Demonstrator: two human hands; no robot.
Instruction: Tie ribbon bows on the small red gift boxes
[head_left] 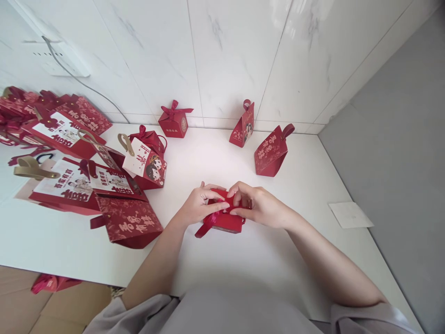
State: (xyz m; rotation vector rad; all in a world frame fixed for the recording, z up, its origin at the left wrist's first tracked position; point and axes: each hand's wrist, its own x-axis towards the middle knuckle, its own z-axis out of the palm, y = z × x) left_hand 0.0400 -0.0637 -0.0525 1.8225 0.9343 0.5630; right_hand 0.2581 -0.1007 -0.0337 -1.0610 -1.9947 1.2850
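Note:
A small red gift box (pixel 227 224) sits on the white table right in front of me. A shiny red ribbon (pixel 208 225) lies over its top, one tail hanging off the left side. My left hand (pixel 201 204) is closed over the box's left part, thumb and fingertips pinching at the ribbon. From the right, my right hand (pixel 266 205) bends its fingers and thumb together on the ribbon at the top middle. The fingers partly hide the ribbon's crossing, so I cannot tell whether it is knotted.
Several red gift boxes with handles (pixel 134 220) crowd the left side. A ribbon-tied box (pixel 174 124), a narrow box (pixel 242 127) and a larger one (pixel 271 153) stand toward the tiled wall. At right lies a white square (pixel 349 215). Cardboard (pixel 66 308) is at lower left.

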